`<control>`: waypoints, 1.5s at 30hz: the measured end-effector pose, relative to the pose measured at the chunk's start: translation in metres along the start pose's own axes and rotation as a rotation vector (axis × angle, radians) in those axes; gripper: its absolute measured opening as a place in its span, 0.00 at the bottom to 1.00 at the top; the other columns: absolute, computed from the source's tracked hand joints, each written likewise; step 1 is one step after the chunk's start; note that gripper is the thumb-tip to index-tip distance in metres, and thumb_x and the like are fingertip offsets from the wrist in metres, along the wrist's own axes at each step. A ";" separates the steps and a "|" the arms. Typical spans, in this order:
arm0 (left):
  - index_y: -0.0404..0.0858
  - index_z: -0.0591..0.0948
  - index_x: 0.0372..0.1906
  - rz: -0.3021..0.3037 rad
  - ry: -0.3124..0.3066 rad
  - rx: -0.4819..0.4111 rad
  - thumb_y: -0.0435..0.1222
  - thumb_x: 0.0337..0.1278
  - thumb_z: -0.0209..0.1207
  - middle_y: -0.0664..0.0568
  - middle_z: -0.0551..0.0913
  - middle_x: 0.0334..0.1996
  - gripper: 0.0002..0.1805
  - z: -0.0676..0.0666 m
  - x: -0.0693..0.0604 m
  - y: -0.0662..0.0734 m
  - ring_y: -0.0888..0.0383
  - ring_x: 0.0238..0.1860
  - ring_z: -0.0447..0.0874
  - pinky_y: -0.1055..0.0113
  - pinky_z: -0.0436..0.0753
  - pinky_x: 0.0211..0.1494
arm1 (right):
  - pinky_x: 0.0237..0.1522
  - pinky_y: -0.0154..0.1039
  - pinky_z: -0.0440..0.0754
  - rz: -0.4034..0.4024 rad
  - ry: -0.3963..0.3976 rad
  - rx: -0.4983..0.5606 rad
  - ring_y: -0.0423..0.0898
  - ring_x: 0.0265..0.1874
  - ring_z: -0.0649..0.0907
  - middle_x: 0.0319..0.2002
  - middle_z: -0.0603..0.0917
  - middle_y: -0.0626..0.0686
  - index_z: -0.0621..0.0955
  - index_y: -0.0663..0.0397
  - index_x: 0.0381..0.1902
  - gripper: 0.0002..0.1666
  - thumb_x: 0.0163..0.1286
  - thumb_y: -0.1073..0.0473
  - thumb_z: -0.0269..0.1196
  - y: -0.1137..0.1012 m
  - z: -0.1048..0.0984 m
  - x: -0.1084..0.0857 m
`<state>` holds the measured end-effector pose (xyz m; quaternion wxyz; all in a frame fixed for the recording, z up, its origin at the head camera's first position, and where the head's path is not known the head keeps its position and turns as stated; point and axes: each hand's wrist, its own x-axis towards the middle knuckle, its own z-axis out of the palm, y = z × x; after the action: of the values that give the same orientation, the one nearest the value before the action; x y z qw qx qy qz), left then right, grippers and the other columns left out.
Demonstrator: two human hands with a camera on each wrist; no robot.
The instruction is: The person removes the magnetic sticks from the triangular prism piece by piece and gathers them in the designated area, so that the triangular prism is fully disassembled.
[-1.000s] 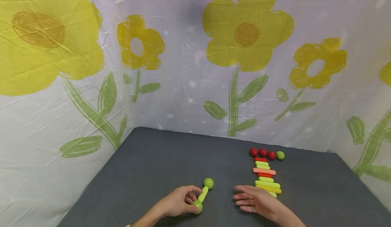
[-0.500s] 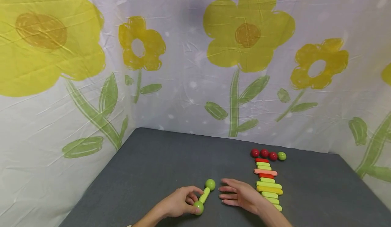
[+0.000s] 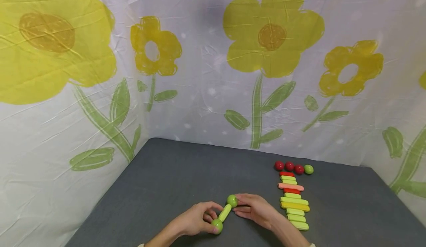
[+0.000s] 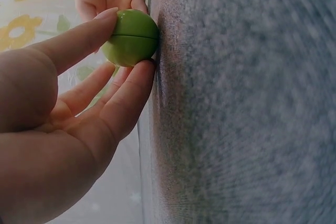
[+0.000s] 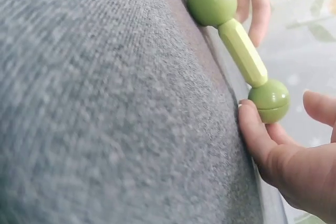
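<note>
A dumbbell-shaped piece lies on the dark cloth in the head view: a pale green faceted rod [image 3: 225, 213] joins a near green ball [image 3: 217, 226] to a far green ball [image 3: 232, 201]. My left hand [image 3: 196, 219] pinches the near ball between thumb and fingers. At the far ball is my right hand [image 3: 256, 210], its fingers touching the ball. In the right wrist view its thumb stands apart from that ball [image 5: 270, 100]. From the left wrist, the near ball [image 4: 131, 38] hides the rod and far ball.
To the right, several rods [image 3: 294, 205] in yellow-green, yellow, pink and red lie in a column. Beyond them, red balls [image 3: 289, 166] and one green ball [image 3: 308, 169] form a row. A flower-printed curtain [image 3: 206, 102] borders the dark cloth-covered table [image 3: 179, 169].
My right hand has moved left from beside the rod column to the far green ball and now touches it. The left hand keeps its pinch on the near ball.
</note>
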<state>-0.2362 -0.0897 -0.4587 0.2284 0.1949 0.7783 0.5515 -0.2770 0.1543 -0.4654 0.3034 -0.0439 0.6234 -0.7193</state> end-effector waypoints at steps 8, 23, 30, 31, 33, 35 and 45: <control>0.37 0.76 0.56 0.001 -0.007 -0.011 0.24 0.45 0.69 0.51 0.78 0.35 0.29 0.000 0.001 -0.002 0.56 0.39 0.80 0.62 0.80 0.42 | 0.49 0.43 0.78 0.008 -0.034 0.053 0.47 0.41 0.83 0.42 0.80 0.55 0.67 0.67 0.59 0.23 0.74 0.56 0.55 0.004 0.003 0.004; 0.37 0.76 0.56 -0.001 -0.011 -0.023 0.22 0.45 0.69 0.51 0.78 0.35 0.29 0.000 0.002 -0.002 0.56 0.39 0.80 0.63 0.79 0.43 | 0.54 0.44 0.75 0.065 -0.081 0.161 0.47 0.45 0.82 0.43 0.81 0.57 0.59 0.74 0.65 0.29 0.77 0.57 0.50 0.005 0.001 0.003; 0.37 0.76 0.55 -0.003 -0.004 -0.022 0.22 0.44 0.69 0.51 0.78 0.35 0.29 0.001 0.003 -0.003 0.55 0.39 0.80 0.62 0.79 0.42 | 0.54 0.44 0.75 0.065 -0.115 0.206 0.47 0.45 0.82 0.43 0.82 0.57 0.66 0.68 0.60 0.23 0.78 0.54 0.48 0.006 -0.001 0.000; 0.37 0.76 0.55 -0.003 -0.004 -0.019 0.22 0.44 0.69 0.51 0.78 0.36 0.29 0.001 0.003 -0.003 0.55 0.40 0.80 0.62 0.79 0.42 | 0.54 0.44 0.75 0.060 -0.118 0.208 0.47 0.44 0.83 0.43 0.83 0.57 0.68 0.67 0.58 0.22 0.78 0.53 0.48 0.007 -0.001 0.000; 0.37 0.77 0.55 -0.007 -0.006 -0.012 0.22 0.44 0.69 0.51 0.78 0.36 0.28 0.001 0.002 -0.002 0.55 0.40 0.80 0.62 0.79 0.42 | 0.54 0.44 0.75 0.046 -0.117 0.209 0.47 0.44 0.83 0.42 0.83 0.56 0.69 0.65 0.55 0.21 0.78 0.52 0.47 0.008 -0.002 0.000; 0.37 0.77 0.55 -0.010 -0.007 -0.006 0.23 0.44 0.69 0.51 0.78 0.36 0.28 0.000 0.002 -0.002 0.55 0.40 0.80 0.62 0.79 0.43 | 0.54 0.43 0.75 0.030 -0.117 0.211 0.46 0.44 0.82 0.41 0.82 0.55 0.70 0.64 0.54 0.21 0.78 0.51 0.47 0.008 -0.004 0.000; 0.36 0.76 0.55 -0.006 -0.003 0.006 0.23 0.45 0.69 0.52 0.78 0.36 0.28 0.001 0.002 -0.002 0.55 0.40 0.80 0.61 0.79 0.43 | 0.55 0.45 0.74 0.013 -0.091 0.138 0.48 0.47 0.81 0.45 0.80 0.56 0.58 0.71 0.66 0.32 0.76 0.54 0.53 0.009 -0.005 0.002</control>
<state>-0.2374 -0.0885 -0.4607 0.2306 0.1939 0.7803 0.5480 -0.2774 0.1576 -0.4750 0.3385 -0.0518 0.5583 -0.7557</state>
